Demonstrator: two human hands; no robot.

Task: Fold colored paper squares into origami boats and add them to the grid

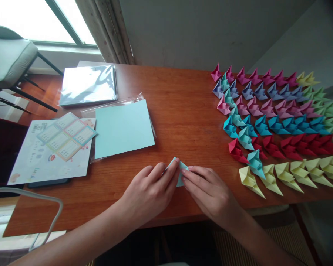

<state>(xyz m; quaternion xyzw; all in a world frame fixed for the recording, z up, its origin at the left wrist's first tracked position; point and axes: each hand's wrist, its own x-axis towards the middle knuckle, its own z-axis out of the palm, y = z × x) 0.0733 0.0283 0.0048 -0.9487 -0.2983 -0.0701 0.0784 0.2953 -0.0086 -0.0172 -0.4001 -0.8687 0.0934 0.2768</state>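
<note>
A small folded piece of pale turquoise origami paper [180,181] lies on the wooden table near its front edge, between my two hands. My left hand [155,184] presses on it from the left, fingers together and fingertips along its upper fold. From the right, my right hand [211,186] pinches its edge with the fingers close together. Both hands cover much of the paper, so its full shape is hidden. Left of the hands sits a stack of turquoise paper sheets [124,129] on a clear plastic sleeve.
Rows of folded paper figures [274,125] in several colours fill the table's right side. At the left are a wrapped paper pack [88,85], a printed sheet [72,162] and a label card [68,136]. A white curved bar [55,201] stands at the near left.
</note>
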